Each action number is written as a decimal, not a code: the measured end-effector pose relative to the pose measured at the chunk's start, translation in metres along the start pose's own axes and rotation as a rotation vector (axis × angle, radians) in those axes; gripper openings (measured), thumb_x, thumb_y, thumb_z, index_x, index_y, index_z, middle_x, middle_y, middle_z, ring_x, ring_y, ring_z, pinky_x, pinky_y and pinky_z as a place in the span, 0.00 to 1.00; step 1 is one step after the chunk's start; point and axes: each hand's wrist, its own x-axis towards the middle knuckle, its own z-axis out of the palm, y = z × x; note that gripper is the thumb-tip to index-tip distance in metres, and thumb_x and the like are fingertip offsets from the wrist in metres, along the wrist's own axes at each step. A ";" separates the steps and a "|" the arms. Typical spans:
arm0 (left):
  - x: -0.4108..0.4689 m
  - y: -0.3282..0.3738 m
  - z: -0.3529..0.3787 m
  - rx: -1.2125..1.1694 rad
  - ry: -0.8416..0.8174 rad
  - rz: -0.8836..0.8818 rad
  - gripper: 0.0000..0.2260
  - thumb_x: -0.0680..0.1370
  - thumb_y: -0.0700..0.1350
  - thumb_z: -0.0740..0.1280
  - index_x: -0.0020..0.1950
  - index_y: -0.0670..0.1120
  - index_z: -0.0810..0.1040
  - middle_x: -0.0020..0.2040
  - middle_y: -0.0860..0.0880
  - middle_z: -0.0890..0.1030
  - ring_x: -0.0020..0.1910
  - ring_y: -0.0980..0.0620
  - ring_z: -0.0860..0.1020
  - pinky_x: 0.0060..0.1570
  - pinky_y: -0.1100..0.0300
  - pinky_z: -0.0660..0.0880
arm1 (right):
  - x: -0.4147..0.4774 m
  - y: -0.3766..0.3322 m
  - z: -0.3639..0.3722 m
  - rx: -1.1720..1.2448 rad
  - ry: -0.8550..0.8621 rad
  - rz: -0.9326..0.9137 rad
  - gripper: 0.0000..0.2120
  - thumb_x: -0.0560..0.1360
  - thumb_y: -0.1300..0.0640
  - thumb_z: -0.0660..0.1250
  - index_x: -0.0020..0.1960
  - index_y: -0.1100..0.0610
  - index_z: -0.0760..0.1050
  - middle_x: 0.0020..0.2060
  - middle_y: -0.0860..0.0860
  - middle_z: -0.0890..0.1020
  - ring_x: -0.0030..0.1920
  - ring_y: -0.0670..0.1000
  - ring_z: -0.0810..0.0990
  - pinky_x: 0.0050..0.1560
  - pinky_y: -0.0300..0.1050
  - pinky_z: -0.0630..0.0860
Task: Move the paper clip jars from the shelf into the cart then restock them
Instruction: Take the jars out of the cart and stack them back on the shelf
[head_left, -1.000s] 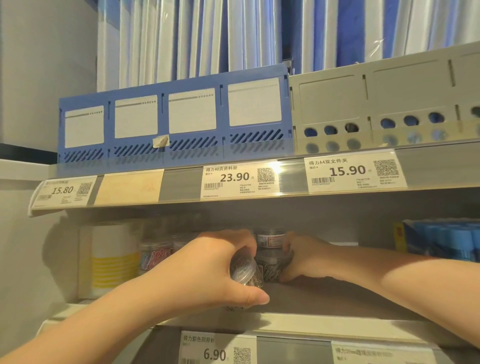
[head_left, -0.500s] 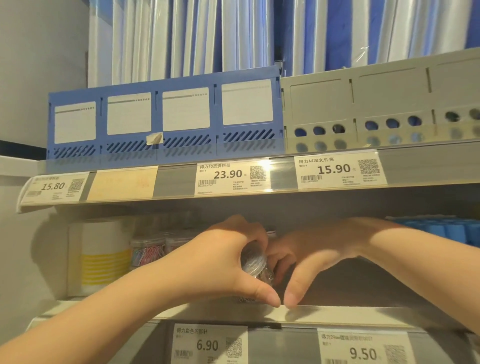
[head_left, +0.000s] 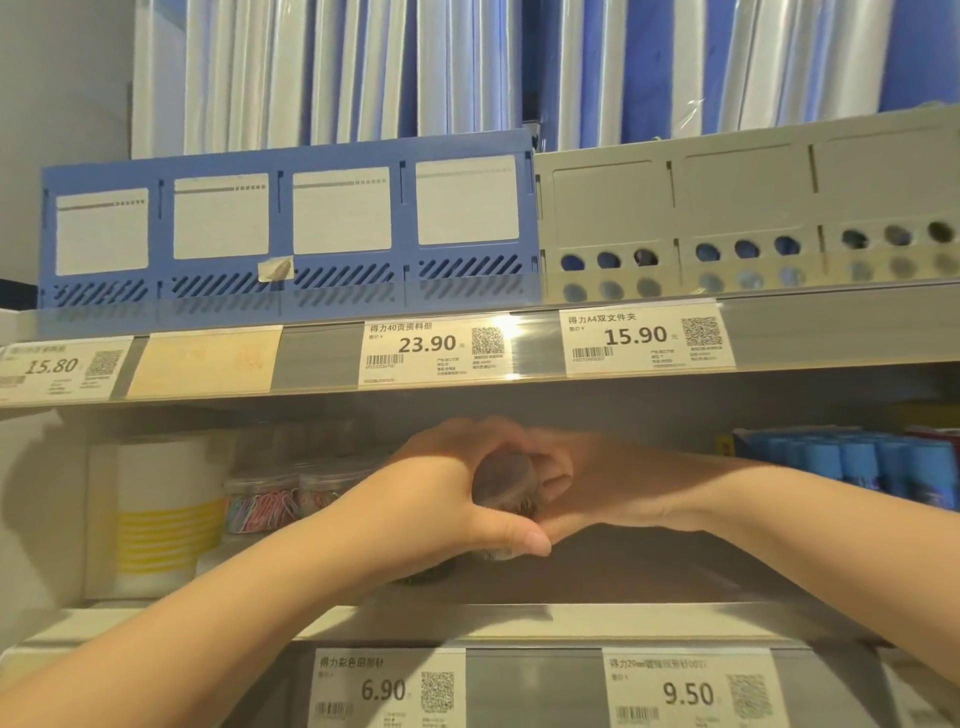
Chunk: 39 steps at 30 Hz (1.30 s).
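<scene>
Two grips meet on one paper clip jar (head_left: 506, 486) inside the shelf (head_left: 649, 577). The left grip (head_left: 447, 499) wraps it, fingers over the top and thumb underneath, while the right grip (head_left: 597, 488) curls its fingers against the jar's right side, the two thumbs touching below. The jar sits tilted between them, its dark round end facing the camera. Left of the left grip stand more jars of coloured clips (head_left: 265, 506), and beyond them a white tub with yellow stripes (head_left: 161, 519). Well right of the right grip stand blue-capped tubes (head_left: 883, 467). Price tags (head_left: 434, 345) run above and below both grips.
</scene>
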 end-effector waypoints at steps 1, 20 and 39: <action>0.000 -0.001 -0.002 0.004 0.034 -0.011 0.21 0.63 0.58 0.76 0.50 0.67 0.69 0.52 0.65 0.73 0.52 0.70 0.71 0.50 0.71 0.71 | 0.002 0.004 -0.001 0.005 0.026 0.005 0.21 0.72 0.56 0.72 0.64 0.54 0.72 0.58 0.48 0.80 0.55 0.42 0.78 0.56 0.37 0.74; -0.007 -0.042 -0.017 0.194 0.207 -0.026 0.14 0.79 0.42 0.61 0.61 0.54 0.73 0.50 0.62 0.73 0.54 0.63 0.74 0.55 0.68 0.69 | 0.066 0.051 0.009 0.144 0.376 0.289 0.23 0.69 0.57 0.74 0.63 0.53 0.74 0.50 0.46 0.80 0.51 0.43 0.78 0.50 0.32 0.73; -0.003 -0.056 -0.009 0.179 0.211 -0.012 0.12 0.79 0.45 0.61 0.61 0.57 0.70 0.52 0.63 0.72 0.53 0.66 0.72 0.53 0.71 0.68 | 0.067 0.060 0.015 -0.021 0.474 0.249 0.37 0.63 0.52 0.78 0.68 0.49 0.66 0.53 0.46 0.78 0.53 0.44 0.77 0.43 0.29 0.71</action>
